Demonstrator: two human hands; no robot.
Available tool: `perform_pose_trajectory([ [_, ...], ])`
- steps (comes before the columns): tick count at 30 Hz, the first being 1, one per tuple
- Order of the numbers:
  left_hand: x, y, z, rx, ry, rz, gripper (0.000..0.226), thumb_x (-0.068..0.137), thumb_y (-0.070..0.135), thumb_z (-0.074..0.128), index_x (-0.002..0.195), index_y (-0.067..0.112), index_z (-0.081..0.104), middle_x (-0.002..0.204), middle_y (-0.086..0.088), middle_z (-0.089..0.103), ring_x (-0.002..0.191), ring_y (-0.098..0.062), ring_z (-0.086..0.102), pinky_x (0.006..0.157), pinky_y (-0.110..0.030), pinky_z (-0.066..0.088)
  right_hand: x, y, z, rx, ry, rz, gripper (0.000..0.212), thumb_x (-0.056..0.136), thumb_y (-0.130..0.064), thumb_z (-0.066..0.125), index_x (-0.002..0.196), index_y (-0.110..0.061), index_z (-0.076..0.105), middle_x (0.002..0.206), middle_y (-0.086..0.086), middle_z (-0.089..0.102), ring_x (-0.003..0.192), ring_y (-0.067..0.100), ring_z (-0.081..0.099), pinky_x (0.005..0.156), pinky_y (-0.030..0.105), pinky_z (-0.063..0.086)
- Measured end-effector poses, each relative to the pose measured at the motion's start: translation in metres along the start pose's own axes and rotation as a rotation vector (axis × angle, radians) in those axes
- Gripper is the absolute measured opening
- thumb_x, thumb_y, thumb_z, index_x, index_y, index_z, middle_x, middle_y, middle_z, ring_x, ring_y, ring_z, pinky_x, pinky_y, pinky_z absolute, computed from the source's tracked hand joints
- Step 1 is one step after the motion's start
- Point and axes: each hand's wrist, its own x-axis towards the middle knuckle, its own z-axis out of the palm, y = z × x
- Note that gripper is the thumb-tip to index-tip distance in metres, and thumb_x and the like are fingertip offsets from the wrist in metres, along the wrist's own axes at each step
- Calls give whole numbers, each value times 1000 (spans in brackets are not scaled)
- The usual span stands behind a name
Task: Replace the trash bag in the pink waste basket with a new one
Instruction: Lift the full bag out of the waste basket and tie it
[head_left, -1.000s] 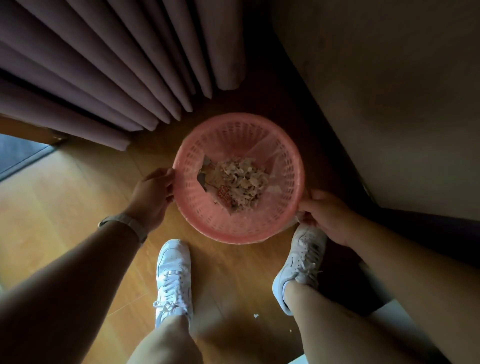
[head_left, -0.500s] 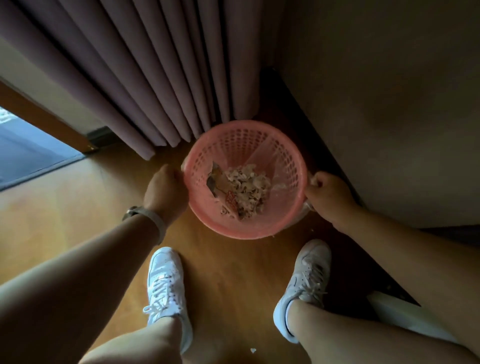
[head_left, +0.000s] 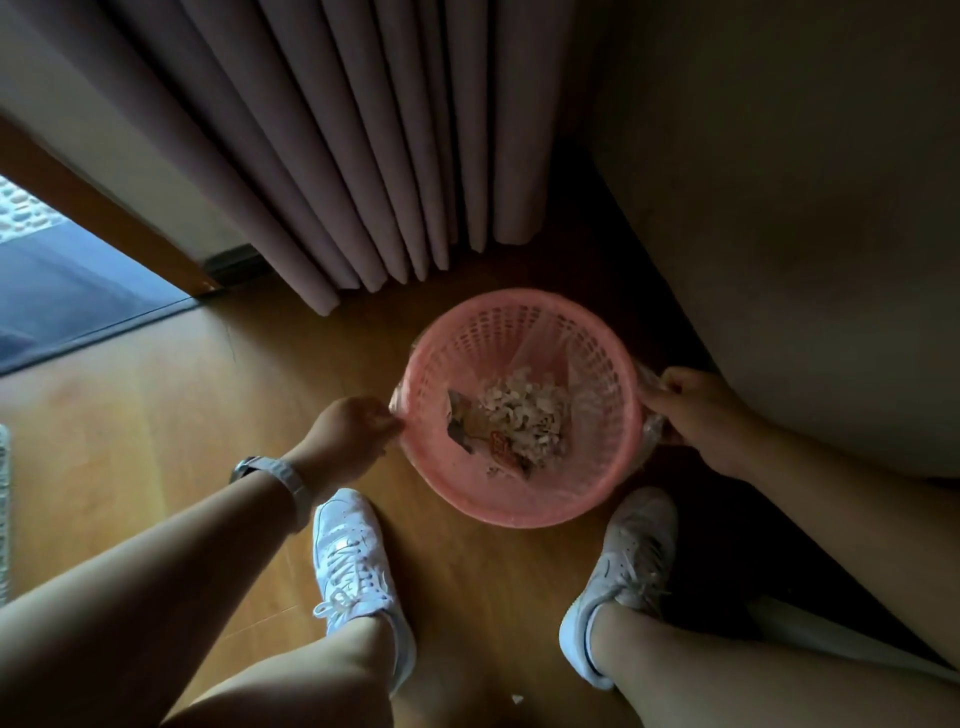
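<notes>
— Where's the pink waste basket (head_left: 519, 499)?

— On the wooden floor (head_left: 156, 415), upright, between a hanging curtain (head_left: 337, 156) behind it and the person's two white shoes (head_left: 353, 561) in front. A pale wall (head_left: 779, 208) stands just to its right.

— And the bag?

— A thin clear trash bag (head_left: 652, 428) lines it, folded over the rim; you can see crinkled film outside the rim on both sides. Inside lie pale scraps and a torn wrapper (head_left: 519, 421).

— The hands?

— The left hand (head_left: 348, 431) is at the basket's left rim, fingers pinched on the film there. The right hand (head_left: 696, 415) is at the right rim, closed around a bunch of the bag's edge.

— Anything else?

— A watch (head_left: 275, 478) sits on the left wrist, and a small white scrap (head_left: 517, 699) lies on the floor between the legs.
</notes>
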Motion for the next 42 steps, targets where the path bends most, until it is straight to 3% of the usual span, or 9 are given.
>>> perform_pose_trajectory([
  [7,4,19,-1,-422,-113,-95,16,88,1,61,102,7,59,102,-16,66,91,-28,64,84,-42,55,4,-10,7,-122,28,-78,39,88,-22,66,61,-20,38,60,1,43,56,15,40,52,25,32],
  [11,0,23,-5,-569,-168,-126,22,92,2,57,106,17,64,104,-13,70,95,-29,65,93,-46,50,9,-14,8,-142,32,-98,13,87,-22,68,89,-18,56,86,-1,60,73,11,57,53,24,39],
  [13,2,20,-5,-577,-164,-162,20,98,15,52,113,11,65,107,-15,71,99,-31,66,93,-45,51,13,-16,5,-142,-33,-35,20,86,-21,70,100,-20,56,95,-1,61,82,13,61,56,24,43],
  [19,19,17,3,-422,-94,-167,20,99,15,52,93,10,70,78,-9,66,70,-19,58,63,-29,48,15,-20,-1,-229,-50,-44,15,89,-29,67,85,-19,56,89,2,62,78,16,60,56,26,42],
  [26,17,30,14,-296,73,-124,22,97,11,40,92,12,62,90,-13,65,75,-23,58,63,-37,50,10,-20,3,-335,42,-217,25,90,-17,58,70,-14,45,70,1,49,57,12,44,48,23,32],
  [32,12,37,12,31,175,114,34,98,40,46,79,14,55,74,-5,58,64,-21,52,55,-31,40,7,-22,3,-322,101,-313,33,85,-13,62,61,-14,40,59,2,40,49,11,37,43,19,29],
  [36,16,30,8,297,234,232,27,91,28,59,72,9,59,75,-6,55,66,-25,53,54,-29,33,4,-32,7,-374,69,-425,39,82,-6,65,55,-16,38,54,-1,39,47,9,34,38,12,29],
  [39,17,29,7,342,291,343,19,86,14,65,72,2,64,88,-5,51,75,-22,51,64,-28,35,8,-37,10,-359,15,-459,40,79,-2,63,54,-17,35,54,0,37,48,10,34,44,22,29],
  [42,13,31,10,414,314,466,21,83,2,64,65,10,58,90,-3,50,76,-17,50,59,-20,33,13,-39,12,-317,-40,-508,45,75,2,62,52,-23,33,58,-2,40,52,14,37,50,32,33],
])
